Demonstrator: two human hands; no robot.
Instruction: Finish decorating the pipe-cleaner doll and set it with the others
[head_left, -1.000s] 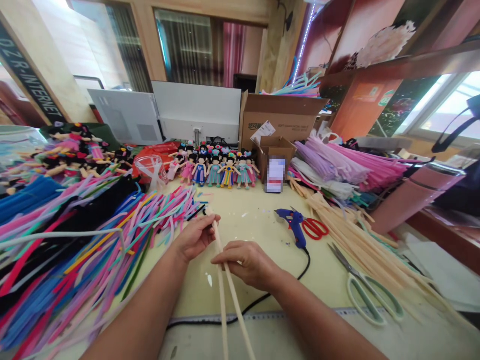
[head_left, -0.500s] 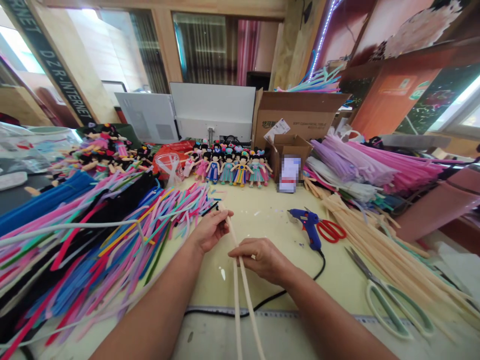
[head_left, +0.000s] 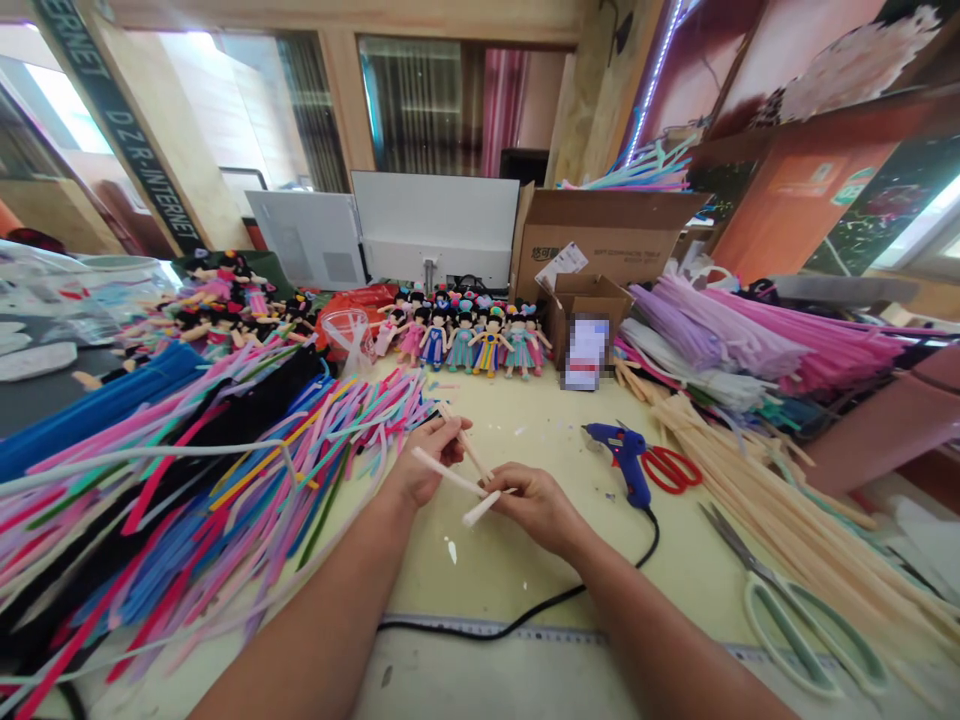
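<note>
Over the middle of the pale yellow tabletop, both hands work on cream pipe cleaners [head_left: 475, 458]. My left hand [head_left: 433, 455] is closed on their far end, thumb and fingers pinched together. My right hand [head_left: 534, 502] pinches them lower down, where they cross and bend. Their loose ends stick out toward the left and toward me in front of the fingers. How many strands there are is hard to make out. A blue glue gun [head_left: 624, 455] lies to the right of my right hand, its black cord running below both hands.
Red-handled scissors [head_left: 673, 470] and large green-handled scissors [head_left: 796, 610] lie at right, beside a bundle of beige pipe cleaners [head_left: 757, 500]. Colourful pipe cleaners [head_left: 247, 500] heap up at left. Small dolls [head_left: 465, 340] stand at the back, near a cardboard box [head_left: 600, 235]. A ruler [head_left: 547, 633] runs along the front.
The two long strands that hung down toward me are now folded up at my right hand, with their ends pointing out beside it. My left hand keeps its pinch. The view has shifted slightly.
</note>
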